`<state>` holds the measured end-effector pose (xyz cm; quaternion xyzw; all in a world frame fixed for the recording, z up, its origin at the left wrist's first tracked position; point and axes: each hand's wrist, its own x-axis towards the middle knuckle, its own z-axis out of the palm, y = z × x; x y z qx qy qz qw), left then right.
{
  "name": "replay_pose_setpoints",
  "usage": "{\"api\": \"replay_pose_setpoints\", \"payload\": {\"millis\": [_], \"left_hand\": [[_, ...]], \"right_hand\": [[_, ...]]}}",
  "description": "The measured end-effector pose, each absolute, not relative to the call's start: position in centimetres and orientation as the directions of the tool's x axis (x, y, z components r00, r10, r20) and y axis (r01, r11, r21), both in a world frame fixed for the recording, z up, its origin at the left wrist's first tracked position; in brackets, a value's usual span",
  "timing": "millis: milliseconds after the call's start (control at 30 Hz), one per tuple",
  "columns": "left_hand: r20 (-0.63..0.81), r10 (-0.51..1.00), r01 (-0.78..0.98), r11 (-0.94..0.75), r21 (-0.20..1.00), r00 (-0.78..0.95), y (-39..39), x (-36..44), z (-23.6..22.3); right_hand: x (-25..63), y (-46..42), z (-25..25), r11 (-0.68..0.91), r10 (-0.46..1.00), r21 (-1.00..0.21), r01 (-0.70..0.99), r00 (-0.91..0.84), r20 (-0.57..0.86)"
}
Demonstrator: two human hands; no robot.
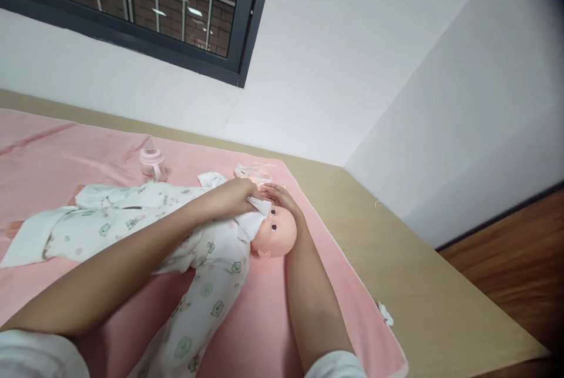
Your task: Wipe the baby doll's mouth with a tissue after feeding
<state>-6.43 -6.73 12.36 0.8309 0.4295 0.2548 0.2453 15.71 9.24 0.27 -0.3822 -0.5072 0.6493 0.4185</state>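
Note:
A baby doll [277, 232] in a white printed romper [207, 284] lies on a pink blanket [264, 319], head to the right. My left hand [235, 194] is closed on a white wipe [254, 218] pressed against the doll's lower face. My right hand [282, 197] rests on the far side of the doll's head with its fingers stretched out, touching the head.
A pink baby bottle [152, 161] stands upright on the blanket behind the doll. A wipe pack [255, 173] and a small white cloth [211, 179] lie near it. The blanket covers a tan table [423, 284] against a white wall. A small white scrap [386, 313] lies at the blanket's right edge.

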Motion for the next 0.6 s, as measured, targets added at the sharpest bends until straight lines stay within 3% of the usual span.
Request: {"api": "replay_pose_setpoints", "payload": {"millis": [600], "left_hand": [[0.284, 0.839, 0.669, -0.543, 0.508, 0.465, -5.89, -6.61, 11.85]], "right_hand": [[15.40, 8.36, 1.11, -0.145, 0.935, -0.977, -0.157, -0.344, -0.084]]}}
